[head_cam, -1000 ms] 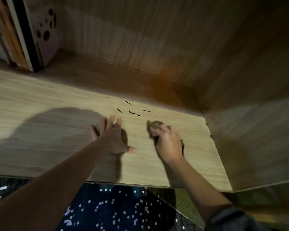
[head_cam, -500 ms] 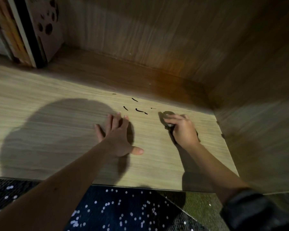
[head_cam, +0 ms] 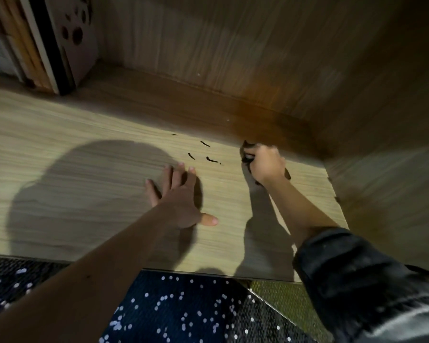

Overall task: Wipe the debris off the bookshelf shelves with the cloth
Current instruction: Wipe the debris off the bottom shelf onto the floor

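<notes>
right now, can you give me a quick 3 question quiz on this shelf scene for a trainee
1. True or false: the left hand lies flat on the shelf with its fingers spread.
2. Where do the dark bits of debris lie?
A) right of the right hand
B) just beyond the left hand's fingertips, left of the right hand
C) at the shelf's front edge
3. Fill in: the right hand grips a dark ____ against the shelf.

Key: 1 true. 2 B. 3 cloth.
</notes>
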The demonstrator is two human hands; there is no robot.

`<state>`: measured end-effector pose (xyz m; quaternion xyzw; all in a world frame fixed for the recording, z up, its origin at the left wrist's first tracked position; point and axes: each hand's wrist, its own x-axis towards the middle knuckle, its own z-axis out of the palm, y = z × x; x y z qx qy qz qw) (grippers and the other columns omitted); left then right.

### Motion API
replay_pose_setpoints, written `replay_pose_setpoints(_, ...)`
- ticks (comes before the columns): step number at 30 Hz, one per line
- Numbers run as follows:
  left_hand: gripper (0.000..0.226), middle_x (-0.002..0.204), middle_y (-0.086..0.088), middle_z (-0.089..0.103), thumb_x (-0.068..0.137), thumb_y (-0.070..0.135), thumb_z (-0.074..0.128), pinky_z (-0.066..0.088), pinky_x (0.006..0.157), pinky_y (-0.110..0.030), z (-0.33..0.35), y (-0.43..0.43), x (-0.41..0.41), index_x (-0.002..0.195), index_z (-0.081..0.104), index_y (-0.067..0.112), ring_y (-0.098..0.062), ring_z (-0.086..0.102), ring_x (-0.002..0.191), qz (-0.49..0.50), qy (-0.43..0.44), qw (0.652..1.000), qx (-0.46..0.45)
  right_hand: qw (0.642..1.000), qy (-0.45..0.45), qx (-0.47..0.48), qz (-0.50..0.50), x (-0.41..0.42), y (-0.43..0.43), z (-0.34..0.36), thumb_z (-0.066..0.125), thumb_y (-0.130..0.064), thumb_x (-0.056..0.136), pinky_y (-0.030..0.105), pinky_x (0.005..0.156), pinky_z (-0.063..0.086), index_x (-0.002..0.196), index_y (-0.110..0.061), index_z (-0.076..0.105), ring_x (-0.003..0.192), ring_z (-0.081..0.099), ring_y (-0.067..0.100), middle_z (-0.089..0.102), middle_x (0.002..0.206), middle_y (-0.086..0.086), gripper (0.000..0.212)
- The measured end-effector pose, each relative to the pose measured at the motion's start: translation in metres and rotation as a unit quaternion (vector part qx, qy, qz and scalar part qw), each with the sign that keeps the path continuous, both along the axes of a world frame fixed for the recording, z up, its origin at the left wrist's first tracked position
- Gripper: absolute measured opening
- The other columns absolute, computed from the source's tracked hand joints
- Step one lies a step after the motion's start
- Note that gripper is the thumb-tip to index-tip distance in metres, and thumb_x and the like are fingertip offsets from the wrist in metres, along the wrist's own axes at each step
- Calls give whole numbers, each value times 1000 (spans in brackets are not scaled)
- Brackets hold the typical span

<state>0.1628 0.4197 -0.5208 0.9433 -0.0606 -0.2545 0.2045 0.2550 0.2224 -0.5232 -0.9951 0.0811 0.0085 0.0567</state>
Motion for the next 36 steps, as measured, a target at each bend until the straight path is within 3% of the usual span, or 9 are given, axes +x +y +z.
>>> replay_pose_setpoints(4,124,152,-3,-30,66,67,66,-17,105,-59,-2,-1,1,148,-17,23,-26,-32,137,3,3,1000,6,992,-20,-10,128,-25,20,-4,45,-7,90,43,99,34,130,-32,52,120,35,28,45,140,-4,48)
replay_pose_setpoints(10,126,152,-5,-30,66,69,65,-18,104,-59,-3,-1,1,147,-19,22,-27,-32,137,-3,2,1000,8,1000,-5,10,-1,-15,-7,3,45,-7,92,47,105,31,130,-28,53,128,30,30,43,142,1,44)
replay_pose_setpoints(14,126,152,-5,-30,66,68,65,-18,104,-59,-4,-1,2,147,-20,22,-27,-33,137,1,0,1000,1,985,-74,7,154,-67,2,-14,50,0,86,43,89,38,128,-26,55,108,39,28,51,133,-4,49)
replay_pose_setpoints(20,126,151,-7,-32,66,69,64,-16,105,-61,-3,0,2,147,-20,22,-28,-32,137,-6,-4,1000,8,999,-46,16,-5,-35,-26,-4,47,-6,87,43,97,38,123,-25,58,115,38,33,52,131,3,43)
replay_pose_setpoints(23,126,152,-6,-30,66,68,66,-15,105,-61,-4,-1,1,148,-18,22,-27,-31,137,3,-9,1000,-4,988,-74,30,129,-77,16,-13,51,-7,83,44,90,41,120,-28,61,105,44,33,55,126,0,44)
replay_pose_setpoints(26,122,154,-1,-26,67,60,71,-17,106,-58,-4,3,-1,149,-10,23,-23,-27,139,21,-13,999,-48,973,-64,29,221,-111,6,-9,54,-7,84,41,85,40,126,-29,57,103,43,28,53,129,-5,47)
replay_pose_setpoints(30,112,156,4,-17,67,40,79,-17,109,-51,-3,9,-5,150,7,23,-16,-16,143,63,-39,989,-127,1000,-23,3,8,-79,-63,-5,45,-5,89,43,97,35,126,-31,55,112,40,33,47,138,2,46)
replay_pose_setpoints(32,106,157,6,-12,66,27,81,-14,113,-50,-3,10,-7,149,15,25,-13,-8,145,90,-55,980,-168,999,-21,13,-24,-77,-49,-2,45,-8,90,46,101,33,128,-27,54,114,37,35,45,138,4,43)
replay_pose_setpoints(36,97,158,6,-3,68,19,79,-8,114,-44,1,23,-11,148,24,23,-15,-2,145,82,-65,969,-223,992,-52,22,109,-107,36,-5,47,-12,89,42,96,36,131,-33,50,111,37,30,45,137,-3,47)
